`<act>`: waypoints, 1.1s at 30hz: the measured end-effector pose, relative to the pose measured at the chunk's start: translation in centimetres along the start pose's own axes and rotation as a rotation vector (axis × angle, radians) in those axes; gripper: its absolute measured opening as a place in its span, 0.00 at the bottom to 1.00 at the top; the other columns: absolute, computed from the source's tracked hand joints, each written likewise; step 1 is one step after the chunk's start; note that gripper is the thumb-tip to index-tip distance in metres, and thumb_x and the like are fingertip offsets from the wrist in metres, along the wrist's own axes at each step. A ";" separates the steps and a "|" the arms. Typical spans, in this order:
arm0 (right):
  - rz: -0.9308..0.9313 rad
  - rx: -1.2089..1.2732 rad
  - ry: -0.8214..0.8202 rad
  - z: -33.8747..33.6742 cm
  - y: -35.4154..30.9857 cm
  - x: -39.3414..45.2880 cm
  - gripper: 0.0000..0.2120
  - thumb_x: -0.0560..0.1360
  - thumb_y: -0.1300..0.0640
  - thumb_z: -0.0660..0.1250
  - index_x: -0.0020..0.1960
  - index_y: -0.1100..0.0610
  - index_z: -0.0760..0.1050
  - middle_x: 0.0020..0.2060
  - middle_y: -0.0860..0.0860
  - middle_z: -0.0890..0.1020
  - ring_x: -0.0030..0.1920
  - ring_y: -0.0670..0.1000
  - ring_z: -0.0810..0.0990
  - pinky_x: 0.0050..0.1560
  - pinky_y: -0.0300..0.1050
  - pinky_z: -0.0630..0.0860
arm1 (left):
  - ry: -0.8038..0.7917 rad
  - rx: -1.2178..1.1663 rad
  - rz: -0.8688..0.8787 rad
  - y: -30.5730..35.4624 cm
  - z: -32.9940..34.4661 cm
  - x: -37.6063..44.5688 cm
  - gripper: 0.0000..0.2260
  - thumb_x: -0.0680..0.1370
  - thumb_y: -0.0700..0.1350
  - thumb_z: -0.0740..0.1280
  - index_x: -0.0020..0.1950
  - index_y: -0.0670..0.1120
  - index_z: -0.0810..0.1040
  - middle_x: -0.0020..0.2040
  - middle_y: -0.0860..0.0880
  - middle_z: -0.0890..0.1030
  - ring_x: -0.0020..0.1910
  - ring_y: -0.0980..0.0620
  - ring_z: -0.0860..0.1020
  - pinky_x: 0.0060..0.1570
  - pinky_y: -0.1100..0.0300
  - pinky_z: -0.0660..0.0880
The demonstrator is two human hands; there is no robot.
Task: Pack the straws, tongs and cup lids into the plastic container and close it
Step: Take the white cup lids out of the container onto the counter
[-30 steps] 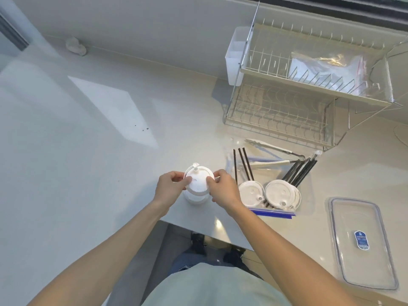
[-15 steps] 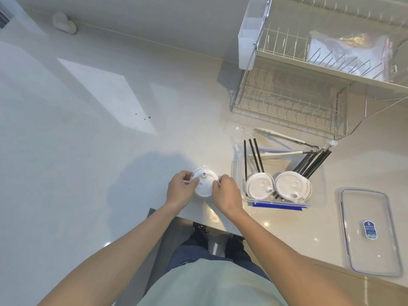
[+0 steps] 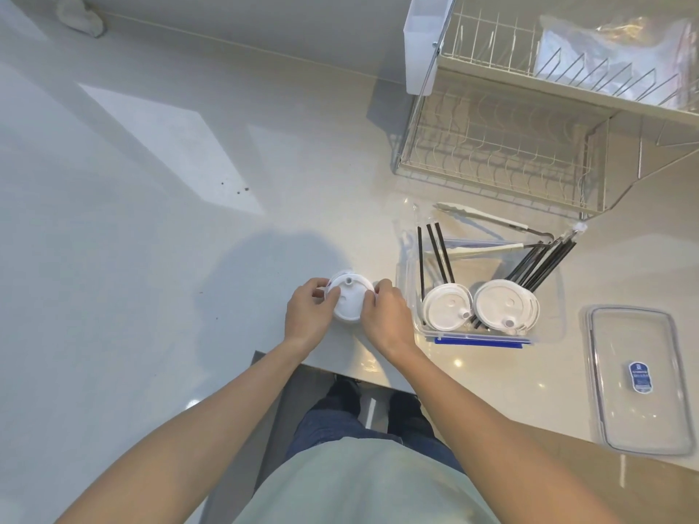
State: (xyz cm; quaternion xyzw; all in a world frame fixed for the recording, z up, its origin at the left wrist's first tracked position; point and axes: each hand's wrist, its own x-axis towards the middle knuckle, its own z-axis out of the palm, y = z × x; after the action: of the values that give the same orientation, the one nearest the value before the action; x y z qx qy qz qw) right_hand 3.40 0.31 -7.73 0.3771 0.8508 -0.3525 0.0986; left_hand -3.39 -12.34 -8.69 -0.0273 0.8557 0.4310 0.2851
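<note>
the stack of cup lids point(image 3: 350, 298) now sits lower on the counter point(image 3: 151, 259), pinched between left hand point(image 3: 308, 315) and right hand point(image 3: 386, 315), beside the open container point(image 3: 544, 334); likely going in next.

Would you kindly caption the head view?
Both hands grip a lid stack beside the open container.

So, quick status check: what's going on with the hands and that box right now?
Left hand and right hand both gripping a stack of cup lids beside the container. Straws, tongs and lids inside. Container lid off. Nothing blocking.
</note>
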 end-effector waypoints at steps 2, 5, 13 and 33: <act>0.016 -0.007 0.003 0.0 0.0 0.2 0.13 0.84 0.54 0.55 0.58 0.61 0.73 0.52 0.58 0.79 0.49 0.61 0.80 0.48 0.54 0.77 | -0.002 0.014 0.010 0.2 0.2 0.1 0.13 0.80 0.53 0.68 0.61 0.49 0.80 0.54 0.52 0.82 0.51 0.53 0.81 0.42 0.67 0.72; 0.053 -0.047 -0.048 0.3 0.0 0.5 0.13 0.85 0.55 0.54 0.59 0.62 0.72 0.54 0.59 0.79 0.51 0.62 0.80 0.45 0.50 0.73 | -0.029 0.031 -0.018 0.1 0.3 0.3 0.11 0.79 0.51 0.69 0.59 0.48 0.81 0.51 0.51 0.83 0.50 0.52 0.82 0.42 0.64 0.73; -0.073 -0.196 -0.094 -2.1 -1.6 -0.9 0.12 0.85 0.56 0.57 0.64 0.61 0.70 0.59 0.58 0.77 0.52 0.62 0.82 0.42 0.47 0.68 | 0.039 0.208 -0.002 2.1 0.5 0.2 0.20 0.79 0.52 0.69 0.69 0.51 0.72 0.61 0.51 0.73 0.54 0.51 0.78 0.51 0.53 0.78; 0.389 -0.215 -0.060 -18.7 13.2 2.0 0.16 0.74 0.46 0.71 0.54 0.56 0.75 0.55 0.55 0.82 0.51 0.57 0.80 0.45 0.45 0.71 | -0.667 0.725 0.614 14.1 18.1 -2.1 0.21 0.78 0.45 0.69 0.70 0.43 0.70 0.63 0.42 0.76 0.60 0.42 0.77 0.59 0.47 0.76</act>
State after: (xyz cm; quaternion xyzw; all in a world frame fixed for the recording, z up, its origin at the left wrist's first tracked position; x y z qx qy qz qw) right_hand 13.19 20.21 -1.85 0.5110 0.7913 -0.2450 0.2297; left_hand 2.71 9.72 -5.87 0.4586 0.7814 0.1586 0.3923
